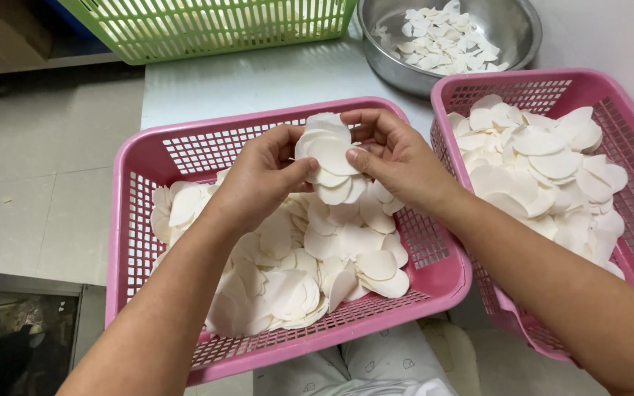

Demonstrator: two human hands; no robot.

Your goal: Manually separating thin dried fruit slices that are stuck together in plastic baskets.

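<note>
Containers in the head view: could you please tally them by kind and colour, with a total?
Pink baskets: 2
Green basket: 1
Metal bowl: 1
Total: 4

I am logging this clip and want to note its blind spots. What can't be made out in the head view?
- Right pink basket: its right side is cut off by the frame edge.
- Green basket: its top is cut off, contents unseen.
- Slices held by the left hand and right hand: the count is unclear, since they overlap.
- Metal bowl: its top rim is cut off.
</note>
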